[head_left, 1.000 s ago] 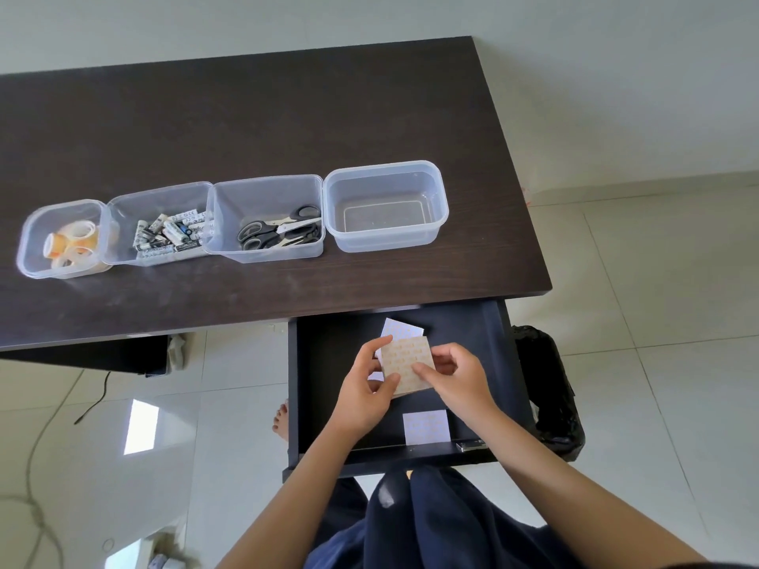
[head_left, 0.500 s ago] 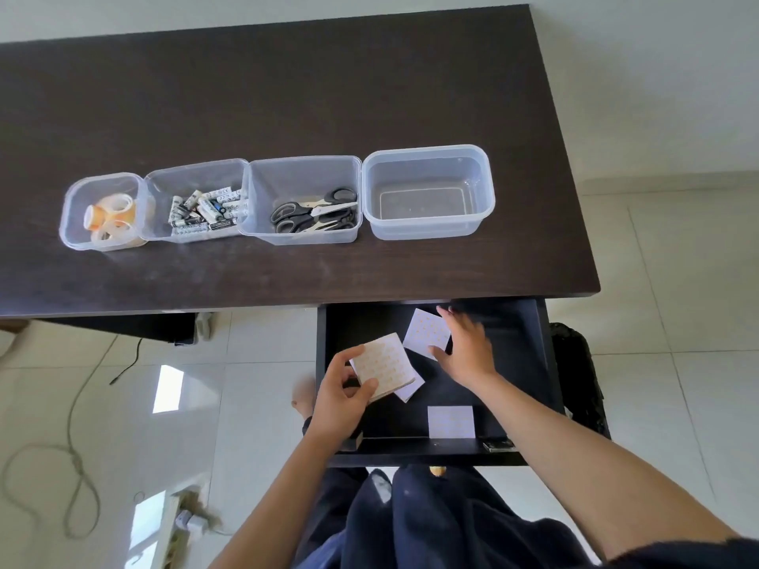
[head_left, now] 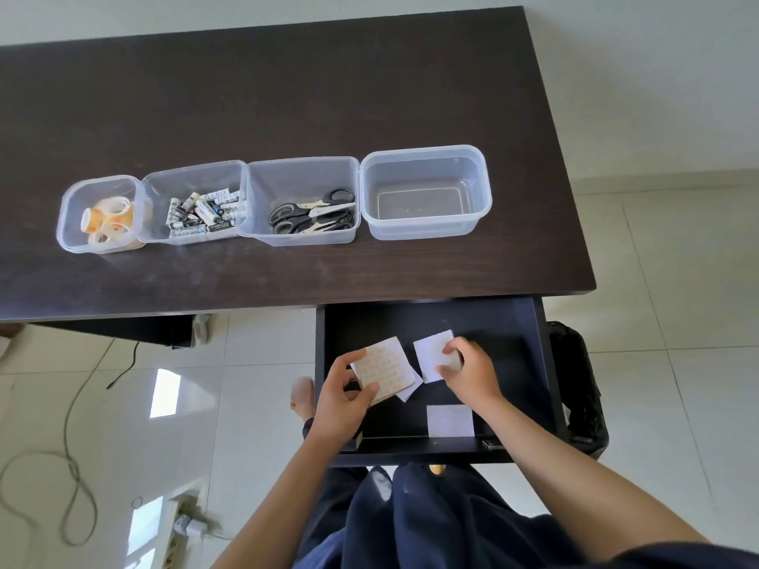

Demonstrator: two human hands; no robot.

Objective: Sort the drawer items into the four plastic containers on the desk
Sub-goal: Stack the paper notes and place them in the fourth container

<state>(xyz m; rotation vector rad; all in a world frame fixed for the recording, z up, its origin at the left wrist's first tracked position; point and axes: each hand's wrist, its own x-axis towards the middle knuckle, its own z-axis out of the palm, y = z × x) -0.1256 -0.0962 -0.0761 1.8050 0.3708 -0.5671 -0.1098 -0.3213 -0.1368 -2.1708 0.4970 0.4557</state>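
Paper stack (head_left: 384, 369): pale square sheets with orange print, held over the open drawer (head_left: 509, 322) by the left hand (head_left: 343, 404); its grip is clamped on the stack, thumb on top, fingers under.
Second sheet (head_left: 429, 357): lies tilted on the drawer floor just right of the stack; the right hand (head_left: 468, 373) pinches its right edge, grip closed on it.
Third sheet (head_left: 450, 420): flat near the drawer's front, apart from both hands.
Fourth sheet (head_left: 410, 390): a corner peeks out under the stack.
Right box (head_left: 426, 158): clear plastic, nothing visible inside, on the dark surface (head_left: 287, 96) beyond the drawer.
Scissors box (head_left: 302, 166): touches the right box; black-handled scissors (head_left: 312, 215) inside.
Battery box (head_left: 193, 174): next to the left, batteries (head_left: 203, 213) piled in it.
Tape box (head_left: 98, 184): leftmost, holds tape rolls (head_left: 109, 219).
Floor (head_left: 123, 404): pale tiles, a cable (head_left: 70, 466) looped on them.
Bin (head_left: 583, 384): black, right of the drawer.
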